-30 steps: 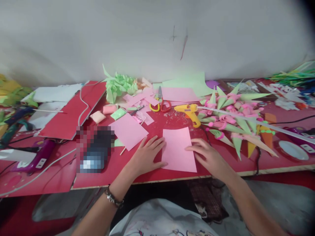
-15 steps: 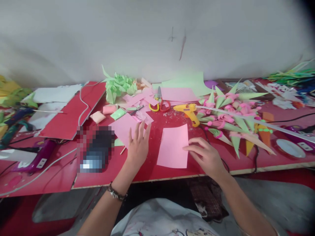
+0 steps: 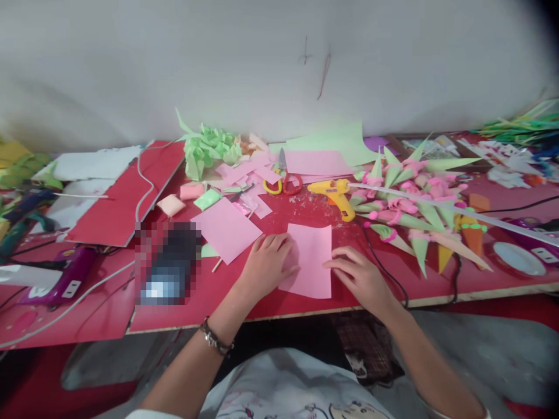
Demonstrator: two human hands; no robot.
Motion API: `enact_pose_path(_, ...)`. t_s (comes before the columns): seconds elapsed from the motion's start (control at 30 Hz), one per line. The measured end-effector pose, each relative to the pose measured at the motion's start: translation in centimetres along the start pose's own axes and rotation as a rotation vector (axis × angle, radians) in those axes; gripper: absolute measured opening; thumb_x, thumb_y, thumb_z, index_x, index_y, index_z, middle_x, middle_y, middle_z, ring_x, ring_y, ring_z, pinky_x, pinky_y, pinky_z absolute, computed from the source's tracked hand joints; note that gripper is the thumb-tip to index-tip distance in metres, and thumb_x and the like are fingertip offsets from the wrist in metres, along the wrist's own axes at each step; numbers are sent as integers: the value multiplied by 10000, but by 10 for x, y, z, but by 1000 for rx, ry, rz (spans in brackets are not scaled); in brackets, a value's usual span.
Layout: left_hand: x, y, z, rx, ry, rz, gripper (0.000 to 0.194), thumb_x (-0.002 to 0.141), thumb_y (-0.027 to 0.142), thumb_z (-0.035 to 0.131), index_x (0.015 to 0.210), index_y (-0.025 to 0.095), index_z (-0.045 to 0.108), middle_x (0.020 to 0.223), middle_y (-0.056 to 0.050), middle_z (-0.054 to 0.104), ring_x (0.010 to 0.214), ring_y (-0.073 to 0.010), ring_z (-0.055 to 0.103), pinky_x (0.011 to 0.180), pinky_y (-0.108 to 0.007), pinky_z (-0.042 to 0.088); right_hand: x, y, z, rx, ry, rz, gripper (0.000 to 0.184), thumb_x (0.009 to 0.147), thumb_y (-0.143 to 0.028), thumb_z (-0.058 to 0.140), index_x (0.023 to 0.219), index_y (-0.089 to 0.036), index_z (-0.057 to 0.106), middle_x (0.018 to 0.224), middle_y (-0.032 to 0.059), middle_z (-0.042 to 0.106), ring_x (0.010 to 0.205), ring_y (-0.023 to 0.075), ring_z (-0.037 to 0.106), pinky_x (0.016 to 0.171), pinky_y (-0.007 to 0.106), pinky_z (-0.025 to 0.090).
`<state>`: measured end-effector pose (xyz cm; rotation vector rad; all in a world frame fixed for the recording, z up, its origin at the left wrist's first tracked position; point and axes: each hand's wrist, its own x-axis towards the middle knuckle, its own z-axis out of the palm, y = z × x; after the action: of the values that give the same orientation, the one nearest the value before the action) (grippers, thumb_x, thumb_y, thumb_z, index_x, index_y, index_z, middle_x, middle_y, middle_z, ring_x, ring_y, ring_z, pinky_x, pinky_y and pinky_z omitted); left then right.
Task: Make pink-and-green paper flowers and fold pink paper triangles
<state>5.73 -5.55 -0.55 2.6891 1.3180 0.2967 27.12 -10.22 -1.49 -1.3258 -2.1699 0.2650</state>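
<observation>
A pink paper sheet [image 3: 311,262] lies on the red table before me, its edges a little raised and curved. My left hand [image 3: 268,263] rests over its left edge, fingers and thumb apart and touching the paper. At the right edge, my right hand [image 3: 360,276] has its fingertips and thumb closed on the paper's border. Another pink sheet [image 3: 227,230] lies flat beyond my left hand, over a thin stick [image 3: 216,266]. A yellow glue gun [image 3: 334,195] lies on its side past the sheet, its cord running down behind my right hand.
Scissors [image 3: 283,177] lie among pink paper strips. Pink and green paper flowers [image 3: 414,198] are heaped to the right, near a white dish [image 3: 519,258]. On the left are a blurred dark object [image 3: 172,262], a red board [image 3: 131,198] and small clay packets [image 3: 192,192].
My left hand has moved right and down, from over the other pink sheet onto the left edge of the near one. My right hand stays at its right edge.
</observation>
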Motion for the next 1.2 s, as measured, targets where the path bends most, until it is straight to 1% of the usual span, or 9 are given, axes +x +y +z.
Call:
enact_pose_path(0.13,1,-9,-6,25,-19,18,368,810,241,431,1175,193,446,1230,-46,478,1091,-203,428,955,-347,301,-3,2,2,18,10,20,222,830,-135,411,857,-211,618,876,61,549,828,155,561,706,272,467)
enact_pose_path(0.23,-1,-16,-11,64,21,-60,344,835,121,313,1116,182,502,1137,-48,541,1023,-192,474,952,-352,300,-3,2,3,23,14,32,211,828,-132,416,848,-204,613,873,60,549,823,151,559,707,264,462)
enact_pose_path(0.43,-3,-11,-8,23,56,-21,409,817,380,417,1175,185,446,1206,-79,478,1102,-228,415,972,-386,293,-5,3,4,18,-5,54,213,829,-127,409,853,-197,608,874,61,546,823,153,553,716,267,454)
enact_pose_path(0.63,-2,-13,-12,152,239,-245,460,823,67,247,1234,193,412,1278,-87,421,1196,-221,335,1039,-429,147,-6,4,5,31,-10,60,210,820,-129,416,864,-209,605,879,59,537,830,158,548,721,280,458)
enact_pose_path(0.77,-7,-15,-20,-37,28,3,390,860,288,324,1241,246,396,1304,-18,420,1233,-176,299,1044,-379,179,-6,6,3,33,2,40,211,819,-147,427,895,-216,611,926,69,518,866,168,538,755,310,463)
enact_pose_path(0.83,-9,-17,-19,-90,-99,108,485,817,456,381,1262,261,369,1335,-8,390,1258,-191,263,1055,-406,136,-5,7,0,35,13,25,217,818,-155,430,872,-230,626,970,73,509,909,179,525,780,331,460)
enact_pose_path(1.03,-11,-17,-9,-118,-171,117,675,732,594,420,1309,267,291,1372,-35,336,1290,-230,195,1037,-491,-64,5,10,-16,88,-164,-29,157,797,-228,497,814,-258,650,1198,54,474,1123,231,418,953,459,311)
enact_pose_path(1.13,-11,-17,-10,-154,-197,134,715,707,628,423,1309,269,286,1374,-34,332,1294,-238,182,1025,-508,-86,16,8,-15,97,-247,-48,139,796,-298,514,776,-260,647,1158,38,517,1108,228,435,1001,518,152)
enact_pose_path(1.2,-10,-17,-13,-188,-219,133,689,720,628,402,1305,281,291,1375,-24,331,1292,-237,186,1024,-515,-79,24,7,-11,87,-269,-35,170,807,-317,499,740,-235,633,1048,40,569,1024,212,486,979,506,174)
